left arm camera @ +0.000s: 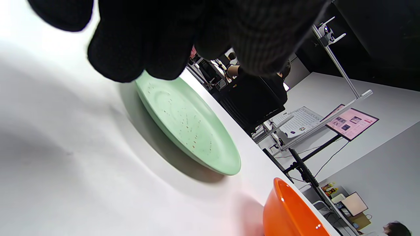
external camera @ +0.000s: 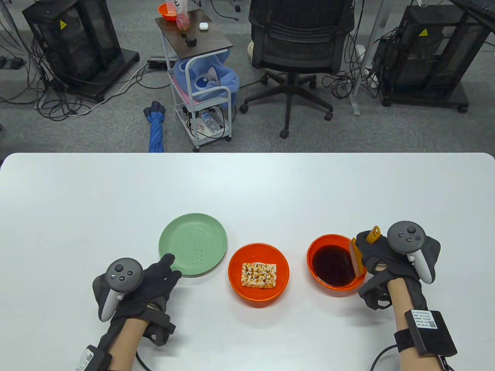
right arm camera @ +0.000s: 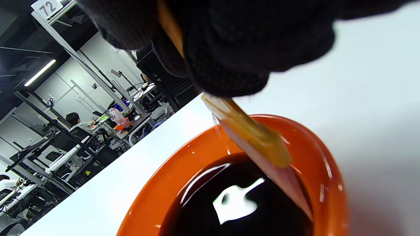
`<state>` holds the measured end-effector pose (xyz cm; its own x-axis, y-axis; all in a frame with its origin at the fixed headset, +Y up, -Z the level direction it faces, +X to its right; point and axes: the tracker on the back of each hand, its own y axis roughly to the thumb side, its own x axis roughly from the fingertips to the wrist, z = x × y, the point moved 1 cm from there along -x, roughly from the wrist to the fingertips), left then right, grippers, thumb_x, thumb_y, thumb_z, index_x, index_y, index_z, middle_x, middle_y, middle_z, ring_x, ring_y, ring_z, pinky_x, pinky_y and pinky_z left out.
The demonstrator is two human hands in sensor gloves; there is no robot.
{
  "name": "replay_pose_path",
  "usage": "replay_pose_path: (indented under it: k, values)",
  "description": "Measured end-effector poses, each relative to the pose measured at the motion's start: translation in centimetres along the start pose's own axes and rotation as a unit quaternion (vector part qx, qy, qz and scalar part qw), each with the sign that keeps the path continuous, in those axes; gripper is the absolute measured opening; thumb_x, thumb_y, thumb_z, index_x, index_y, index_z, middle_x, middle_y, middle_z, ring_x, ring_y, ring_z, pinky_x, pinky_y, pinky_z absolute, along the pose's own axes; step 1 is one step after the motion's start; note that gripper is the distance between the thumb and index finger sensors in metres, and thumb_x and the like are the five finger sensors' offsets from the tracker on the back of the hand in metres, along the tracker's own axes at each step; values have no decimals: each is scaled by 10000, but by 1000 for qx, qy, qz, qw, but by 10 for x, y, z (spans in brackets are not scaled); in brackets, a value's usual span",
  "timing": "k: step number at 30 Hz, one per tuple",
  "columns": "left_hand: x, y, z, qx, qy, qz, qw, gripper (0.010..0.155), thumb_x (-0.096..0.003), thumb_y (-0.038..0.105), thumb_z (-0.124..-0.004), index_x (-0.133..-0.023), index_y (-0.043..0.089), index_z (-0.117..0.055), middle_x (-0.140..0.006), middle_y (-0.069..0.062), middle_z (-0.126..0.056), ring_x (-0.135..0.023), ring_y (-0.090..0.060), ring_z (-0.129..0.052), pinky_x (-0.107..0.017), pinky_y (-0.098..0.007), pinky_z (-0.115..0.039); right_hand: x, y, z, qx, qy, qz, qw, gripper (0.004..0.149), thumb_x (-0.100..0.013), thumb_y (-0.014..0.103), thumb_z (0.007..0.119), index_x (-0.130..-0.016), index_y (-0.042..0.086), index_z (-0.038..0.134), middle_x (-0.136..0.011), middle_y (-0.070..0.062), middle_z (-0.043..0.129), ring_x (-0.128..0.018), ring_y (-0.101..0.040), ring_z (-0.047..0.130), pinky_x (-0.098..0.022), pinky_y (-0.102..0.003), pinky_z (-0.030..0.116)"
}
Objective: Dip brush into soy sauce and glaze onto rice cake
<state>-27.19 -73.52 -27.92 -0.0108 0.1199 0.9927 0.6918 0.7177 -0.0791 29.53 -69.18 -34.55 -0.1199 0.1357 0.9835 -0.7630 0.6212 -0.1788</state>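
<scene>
My right hand (external camera: 377, 253) grips a brush with a yellow handle (external camera: 373, 235). Its head (right arm camera: 279, 167) dips at the right inner side of the orange bowl of dark soy sauce (external camera: 333, 265), as the right wrist view shows (right arm camera: 229, 209). A rice cake (external camera: 259, 275) lies in a second orange bowl (external camera: 238, 286) at the table's middle. My left hand (external camera: 154, 278) rests on the table, holding nothing, its fingertips (left arm camera: 115, 62) at the near edge of an empty green plate (external camera: 192, 244).
The green plate (left arm camera: 187, 124) sits left of the rice cake bowl, whose rim (left arm camera: 282, 209) shows in the left wrist view. Beyond the white table's far edge (external camera: 247, 154) stand an office chair (external camera: 297, 50) and a small cart (external camera: 197, 77).
</scene>
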Motion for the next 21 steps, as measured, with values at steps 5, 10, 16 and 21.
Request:
replay_pose_path:
  k: [5,10,16,21]
  values:
    - [0,-1,1,6,0,3,1000,636,-486,491,-762,-1055,248,-615,-956,-130,-792,-749,-392,-888,-595,-613,-678,-2,1,0,32,-9,6,999,449,-523,365,683,-880,100,749,-544,-177,970,-230,-213,939,-192,-427,827]
    - [0,-1,3,13,1,3,1000,639,-486,494,-759,-1057,250,-608,-959,-131,-789,-753,-391,-886,-598,-613,-676,-2,2,1,38,-9,6,999,451,-523,365,685,-885,103,746,-552,-181,967,-238,-217,941,-199,-433,828]
    - [1,-3,6,21,2,5,1000,641,-487,495,-758,-1059,249,-607,-960,-132,-787,-755,-395,-885,-598,-615,-675,0,9,1,79,-23,-2,997,452,-521,367,687,-886,107,746,-558,-177,970,-245,-219,946,-206,-437,830]
    - [1,-4,7,23,2,5,1000,639,-488,494,-757,-1058,249,-608,-961,-135,-786,-755,-396,-884,-599,-616,-674,3,20,4,120,-27,-16,992,455,-520,370,688,-888,108,744,-562,-173,971,-244,-217,947,-207,-436,832]
